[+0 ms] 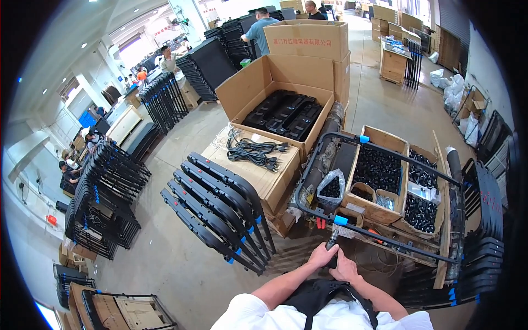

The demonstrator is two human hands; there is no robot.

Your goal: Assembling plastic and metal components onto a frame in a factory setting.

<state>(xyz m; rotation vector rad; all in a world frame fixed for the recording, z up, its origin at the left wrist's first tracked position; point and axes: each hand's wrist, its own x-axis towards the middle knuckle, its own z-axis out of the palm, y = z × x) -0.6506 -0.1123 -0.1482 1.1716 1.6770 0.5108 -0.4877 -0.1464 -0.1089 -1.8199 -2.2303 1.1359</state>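
Both my hands are closed around a black power screwdriver [333, 240] with a narrow cylindrical nose, held in front of my body. My left hand [321, 255] grips it near the nose. Lower down, my right hand [345, 267] wraps around the body; part of the tool is hidden by my fingers. Just beyond the hands, a black U-shaped tube frame [393, 240] with blue sleeves [340, 220] lies across a workbench. Beneath the frame sit wooden bins of small black plastic parts [378, 168]. A smaller compartment contains silvery screws [385, 202].
Several black curved frame parts [217, 206] lean left of me. A carton [242, 93] of black plastic housings [283, 113] stands ahead, near coiled power cables [256, 154]. Black frames are stacked left [104, 198] and right [484, 247]. Other people [261, 30] work farther back.
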